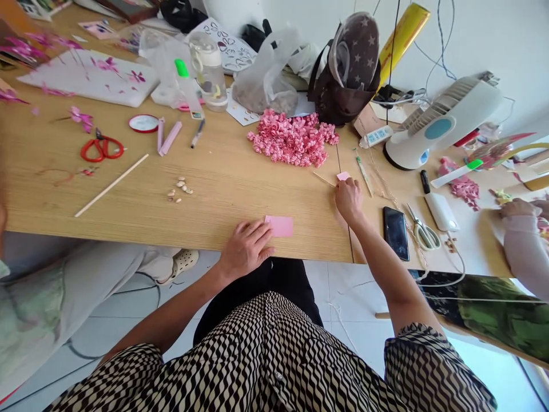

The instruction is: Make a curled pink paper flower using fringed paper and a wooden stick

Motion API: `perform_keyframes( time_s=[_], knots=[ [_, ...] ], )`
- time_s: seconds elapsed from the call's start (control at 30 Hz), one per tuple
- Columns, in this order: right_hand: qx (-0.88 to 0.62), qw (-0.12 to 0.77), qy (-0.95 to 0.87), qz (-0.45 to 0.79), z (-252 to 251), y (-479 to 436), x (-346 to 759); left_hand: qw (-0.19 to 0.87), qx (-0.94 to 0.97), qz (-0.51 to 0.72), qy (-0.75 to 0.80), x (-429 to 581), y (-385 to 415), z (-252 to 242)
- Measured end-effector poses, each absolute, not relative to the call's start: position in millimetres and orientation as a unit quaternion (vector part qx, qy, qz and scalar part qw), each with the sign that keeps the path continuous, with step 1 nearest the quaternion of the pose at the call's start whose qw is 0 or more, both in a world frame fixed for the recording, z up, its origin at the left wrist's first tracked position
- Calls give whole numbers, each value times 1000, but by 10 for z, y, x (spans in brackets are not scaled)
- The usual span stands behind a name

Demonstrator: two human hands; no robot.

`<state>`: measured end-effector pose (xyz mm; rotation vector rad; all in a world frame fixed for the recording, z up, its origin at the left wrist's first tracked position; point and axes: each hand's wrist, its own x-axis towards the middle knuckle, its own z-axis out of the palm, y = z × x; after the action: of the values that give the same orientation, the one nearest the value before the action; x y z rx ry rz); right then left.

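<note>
- Left hand (246, 249) at the near edge of the worktop (128, 194), fingers (262, 233) released and spread, tips touching a pink paper square (279, 226)
- Right hand (349, 200) further right, fingers (343, 186) clenched on a small pink paper slip (343, 176) and a thin wooden stick (323, 179)
- Beyond both hands, mid-worktop: a heap of curled pink paper flowers (291, 138)
- Just right of the right hand: a black smartphone (396, 233), then green-handled scissors (424, 230)
- At the worktop's right edge: a co-worker's hand (517, 209)
</note>
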<state>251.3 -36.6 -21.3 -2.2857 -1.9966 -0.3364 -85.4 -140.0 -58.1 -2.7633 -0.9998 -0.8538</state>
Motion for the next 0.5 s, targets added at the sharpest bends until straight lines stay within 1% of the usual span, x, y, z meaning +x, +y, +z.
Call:
perform_keyframes(
  time_s=[0.1, 0.27, 0.37, 0.5],
  knots=[
    [-723, 93, -674, -124, -200, -539, 2431, 41, -895, -300, -326, -859, -1396, -590],
    [-664, 173, -726, -45, -223, -945, 2140, 24, -875, -335, -350, -866, -1392, -620],
    [-609, 208, -765, -20, -262, -1118, 1947, -9, -859, -345, -379, -876, -1389, -648],
    [-572, 247, -782, -3, -299, -1237, 1751, -59, -848, -352, -392, -913, -1361, -661]
  ],
)
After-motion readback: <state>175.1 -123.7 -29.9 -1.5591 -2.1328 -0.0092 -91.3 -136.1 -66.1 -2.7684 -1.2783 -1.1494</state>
